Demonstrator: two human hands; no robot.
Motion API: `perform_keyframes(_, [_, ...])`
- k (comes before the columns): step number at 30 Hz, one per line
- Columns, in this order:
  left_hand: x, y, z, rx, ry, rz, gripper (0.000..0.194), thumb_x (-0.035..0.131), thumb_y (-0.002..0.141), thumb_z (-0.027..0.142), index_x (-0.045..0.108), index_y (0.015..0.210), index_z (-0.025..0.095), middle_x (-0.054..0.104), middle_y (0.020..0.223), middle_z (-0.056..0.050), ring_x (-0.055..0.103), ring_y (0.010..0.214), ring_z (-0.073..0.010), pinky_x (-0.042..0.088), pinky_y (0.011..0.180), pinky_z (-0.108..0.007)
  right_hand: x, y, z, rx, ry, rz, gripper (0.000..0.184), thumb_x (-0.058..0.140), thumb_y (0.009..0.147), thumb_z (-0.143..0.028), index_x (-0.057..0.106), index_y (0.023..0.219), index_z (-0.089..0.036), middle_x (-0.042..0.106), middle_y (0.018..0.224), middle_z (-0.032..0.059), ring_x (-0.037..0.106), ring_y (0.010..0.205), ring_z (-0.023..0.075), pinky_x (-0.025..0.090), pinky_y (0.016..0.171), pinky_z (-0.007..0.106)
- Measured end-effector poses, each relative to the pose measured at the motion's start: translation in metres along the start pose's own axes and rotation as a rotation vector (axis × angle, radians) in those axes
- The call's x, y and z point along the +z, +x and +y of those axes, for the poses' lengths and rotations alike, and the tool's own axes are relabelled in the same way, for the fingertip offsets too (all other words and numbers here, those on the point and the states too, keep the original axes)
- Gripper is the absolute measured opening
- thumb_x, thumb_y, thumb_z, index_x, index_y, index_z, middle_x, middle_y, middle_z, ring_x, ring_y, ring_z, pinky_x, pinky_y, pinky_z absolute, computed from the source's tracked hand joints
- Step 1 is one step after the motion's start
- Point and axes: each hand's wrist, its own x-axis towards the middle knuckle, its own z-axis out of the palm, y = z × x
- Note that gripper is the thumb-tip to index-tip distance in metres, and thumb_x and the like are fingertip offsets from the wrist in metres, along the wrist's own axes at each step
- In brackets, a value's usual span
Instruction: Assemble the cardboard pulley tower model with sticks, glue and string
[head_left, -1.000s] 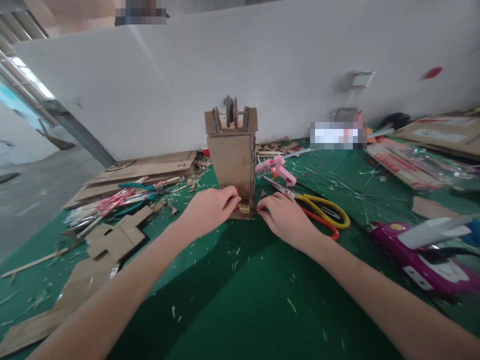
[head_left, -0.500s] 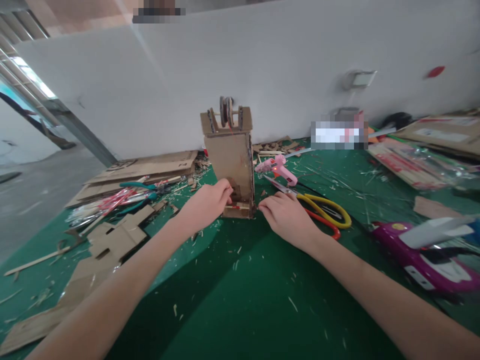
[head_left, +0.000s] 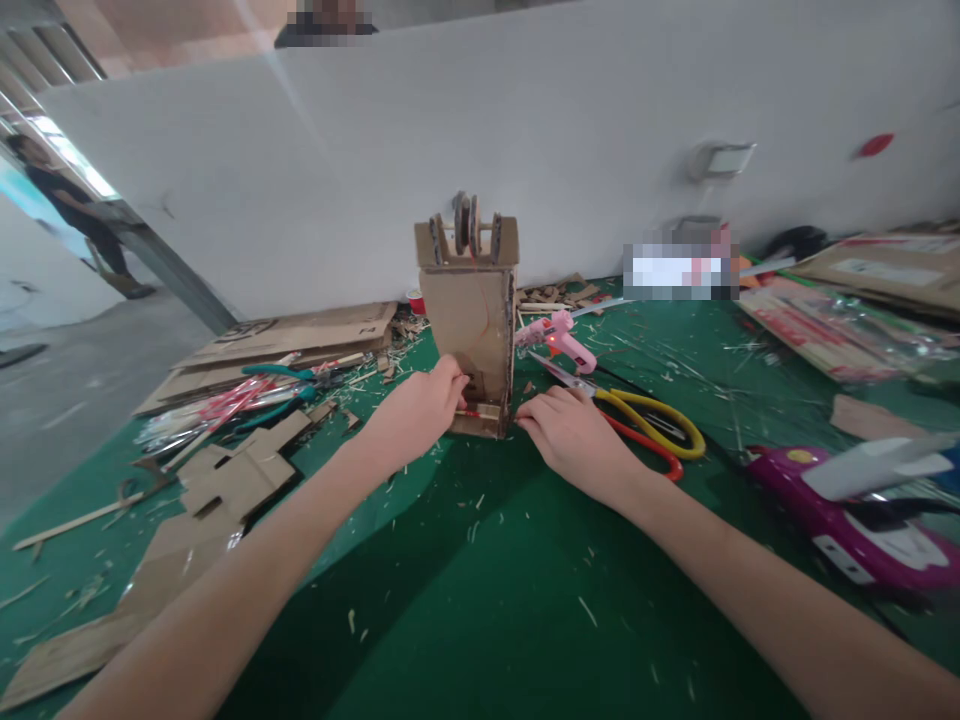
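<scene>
An upright cardboard tower [head_left: 465, 315] stands on the green tabletop, with round cardboard discs [head_left: 466, 228] on a thin stick at its top. A thin reddish line, like thread, runs down its front. My left hand [head_left: 420, 410] is closed in a pinch at the tower's lower front, above a short wooden stick [head_left: 486, 411] that crosses the base. What its fingertips hold is hidden. My right hand [head_left: 570, 435] is closed too, fingertips at the base's lower right corner, beside the stick's end. Whatever lies between those fingers is too small to tell.
Scissors [head_left: 656, 420] with yellow and orange handles lie by my right hand, behind them a pink glue gun [head_left: 566, 340]. A purple tool [head_left: 847, 510] lies far right. Teal-handled pliers [head_left: 277, 372] and cardboard scraps [head_left: 232, 465] are left. A person [head_left: 67, 205] stands beyond the wall.
The tower's top has shifted a little to the right and the tower leans slightly differently. Both hands stay nearly in place. A person has come into fuller view at the far left.
</scene>
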Motion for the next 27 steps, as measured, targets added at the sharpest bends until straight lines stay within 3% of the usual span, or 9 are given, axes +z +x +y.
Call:
perform_keyframes(5, [-0.015, -0.003, 0.005, 0.061, 0.101, 0.032, 0.035, 0.029, 0.097, 0.041, 0.056, 0.093, 0.02, 0.065, 0.078, -0.004, 0.06, 0.066, -0.0178, 0.04, 0.056, -0.027, -0.001, -0.001, 0.001, 0.018, 0.01, -0.013, 0.023, 0.041, 0.094, -0.023, 0.063, 0.092, -0.016, 0.067, 0.089, 0.0057, 0.054, 0.088, 0.0222, 0.033, 0.08, 0.035])
perform_keyframes(8, [-0.019, -0.003, 0.002, 0.14, 0.127, 0.04, 0.03, 0.044, 0.09, 0.046, 0.059, 0.099, 0.022, 0.066, 0.091, -0.003, 0.06, 0.078, -0.0195, 0.042, 0.063, -0.029, 0.0, -0.001, 0.001, 0.016, 0.013, -0.007, 0.024, 0.041, 0.095, -0.024, 0.063, 0.091, -0.016, 0.067, 0.088, 0.0052, 0.054, 0.088, 0.0222, 0.033, 0.08, 0.035])
perform_keyframes(11, [-0.017, -0.002, -0.002, 0.201, 0.116, 0.018, 0.03, 0.054, 0.085, 0.039, 0.059, 0.109, 0.022, 0.067, 0.097, -0.004, 0.058, 0.092, -0.0218, 0.044, 0.071, -0.03, 0.001, -0.001, 0.001, 0.012, 0.013, 0.0, 0.024, 0.041, 0.095, -0.024, 0.063, 0.091, -0.017, 0.067, 0.088, 0.0048, 0.054, 0.088, 0.022, 0.033, 0.081, 0.035])
perform_keyframes(14, [-0.014, -0.001, -0.001, 0.242, 0.101, -0.015, 0.021, 0.049, 0.088, 0.029, 0.064, 0.099, 0.022, 0.068, 0.092, -0.004, 0.055, 0.099, -0.0228, 0.043, 0.076, -0.031, 0.002, 0.0, 0.001, 0.008, 0.019, 0.004, 0.024, 0.041, 0.095, -0.025, 0.063, 0.091, -0.017, 0.067, 0.088, 0.0047, 0.053, 0.087, 0.0218, 0.033, 0.08, 0.035])
perform_keyframes(17, [-0.011, 0.0, 0.002, 0.235, 0.098, -0.019, 0.023, 0.044, 0.09, 0.025, 0.068, 0.09, 0.022, 0.069, 0.089, -0.004, 0.054, 0.098, -0.0231, 0.042, 0.079, -0.033, 0.001, 0.0, 0.001, 0.011, 0.029, 0.0, 0.023, 0.042, 0.095, -0.025, 0.063, 0.091, -0.016, 0.067, 0.089, 0.0047, 0.054, 0.088, 0.0218, 0.033, 0.08, 0.035])
perform_keyframes(27, [-0.01, 0.001, 0.001, 0.186, 0.065, -0.022, 0.028, 0.043, 0.09, 0.028, 0.071, 0.092, 0.023, 0.07, 0.092, -0.004, 0.057, 0.095, -0.022, 0.044, 0.079, -0.033, -0.001, -0.001, 0.0, 0.014, -0.042, -0.017, 0.028, 0.04, 0.095, -0.025, 0.065, 0.087, -0.016, 0.068, 0.084, 0.0055, 0.054, 0.087, 0.0225, 0.033, 0.079, 0.036])
